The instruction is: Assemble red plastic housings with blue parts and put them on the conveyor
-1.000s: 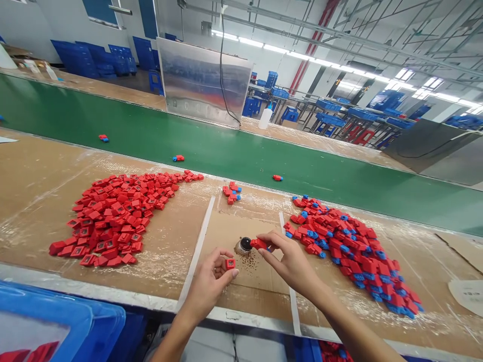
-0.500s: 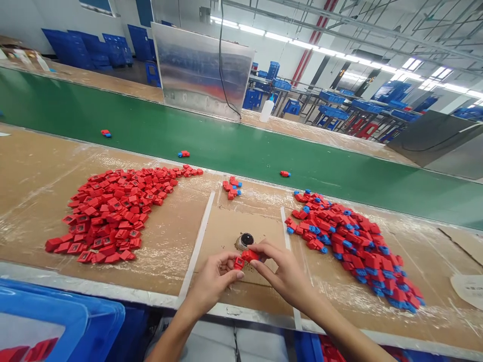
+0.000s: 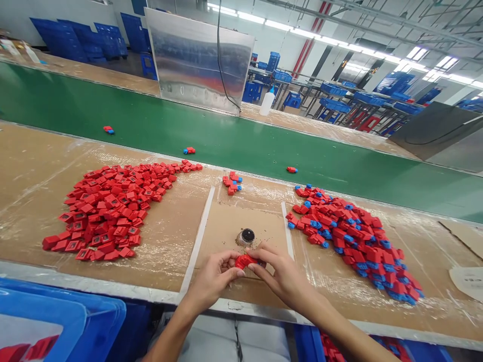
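Over the near middle of the cardboard-covered bench, my left hand (image 3: 211, 276) pinches a small red plastic block (image 3: 239, 262) between thumb and fingertips. Opposite it, my right hand (image 3: 283, 274) grips a red plastic piece (image 3: 249, 259), its far end hidden by the fingers. The two red parts meet end to end. Just beyond my fingertips stands a small round pot (image 3: 247, 236) with a black top. To the left is a heap of red hollow blocks (image 3: 109, 206). A heap of red-and-blue pieces (image 3: 350, 231) lies to the right.
A small cluster of red-and-blue pieces (image 3: 231, 183) lies beyond the pot. Behind runs a green conveyor belt (image 3: 234, 138) with three red-and-blue pieces. A metal panel (image 3: 199, 60) and a white bottle (image 3: 267, 102) stand past it. Blue bins (image 3: 68, 322) sit at the near left.
The block in my left hand and the piece in my right were slightly apart; now they are joined or pressed together. On the belt, the pieces shifted slightly right in view.
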Available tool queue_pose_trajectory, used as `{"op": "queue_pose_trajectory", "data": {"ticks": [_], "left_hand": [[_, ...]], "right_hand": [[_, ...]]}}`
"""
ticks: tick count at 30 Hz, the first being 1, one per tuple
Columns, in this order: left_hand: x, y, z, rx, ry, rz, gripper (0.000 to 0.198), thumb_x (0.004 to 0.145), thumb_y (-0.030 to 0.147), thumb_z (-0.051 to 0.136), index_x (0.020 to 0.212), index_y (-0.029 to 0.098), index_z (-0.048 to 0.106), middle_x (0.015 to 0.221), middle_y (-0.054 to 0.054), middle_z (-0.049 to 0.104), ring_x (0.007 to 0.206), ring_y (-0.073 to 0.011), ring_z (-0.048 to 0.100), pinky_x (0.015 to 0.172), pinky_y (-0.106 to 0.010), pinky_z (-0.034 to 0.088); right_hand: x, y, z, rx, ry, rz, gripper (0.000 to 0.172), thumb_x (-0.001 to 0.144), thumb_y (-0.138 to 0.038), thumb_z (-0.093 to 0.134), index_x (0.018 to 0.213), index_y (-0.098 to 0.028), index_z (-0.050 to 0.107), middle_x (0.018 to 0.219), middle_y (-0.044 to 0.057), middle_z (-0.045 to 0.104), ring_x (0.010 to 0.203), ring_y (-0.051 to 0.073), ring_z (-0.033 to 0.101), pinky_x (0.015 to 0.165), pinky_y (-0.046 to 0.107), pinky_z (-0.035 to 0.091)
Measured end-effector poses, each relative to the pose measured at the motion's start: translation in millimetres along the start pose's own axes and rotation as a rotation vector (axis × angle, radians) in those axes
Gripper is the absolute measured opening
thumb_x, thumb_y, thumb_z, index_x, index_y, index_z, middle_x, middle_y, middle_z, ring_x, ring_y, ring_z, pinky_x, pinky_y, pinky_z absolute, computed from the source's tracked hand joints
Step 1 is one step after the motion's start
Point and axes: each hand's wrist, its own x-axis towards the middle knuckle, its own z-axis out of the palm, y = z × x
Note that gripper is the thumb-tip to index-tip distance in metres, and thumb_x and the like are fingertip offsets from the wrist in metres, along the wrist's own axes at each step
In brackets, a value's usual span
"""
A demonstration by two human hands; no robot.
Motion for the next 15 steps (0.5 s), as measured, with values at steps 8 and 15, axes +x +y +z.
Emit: {"op": "queue_pose_trajectory", "data": {"ticks": [8, 15], "left_hand": [[-7, -2, -3.1, 0.220, 0.013, -0.004, 0.017, 0.087, 0.028, 0.054, 0.093, 0.016, 0.065, 0.064, 0.003, 0.049, 0.059, -0.0111, 0.046, 0.054, -0.021, 0.036], [-4, -2, -5.2, 0.345, 0.034, -0.016, 0.023, 0.089, 0.035, 0.053, 0.095, 0.016, 0.064, 0.065, 0.002, 0.053, 0.057, -0.0115, 0.047, 0.054, -0.022, 0.038]], "right_hand": [[-8, -4, 26, 0.044, 0.113, 0.035, 0.019, 0.095, -0.020, 0.047, 0.105, -0.018, 0.063, 0.084, 0.005, 0.055, 0.074, 0.017, 0.055, 0.066, 0.028, 0.044], [-4, 2, 29, 0.016, 0.119, 0.002, 0.020, 0.094, -0.020, 0.048, 0.104, -0.017, 0.065, 0.084, 0.006, 0.056, 0.074, 0.017, 0.056, 0.065, 0.027, 0.044]]}}
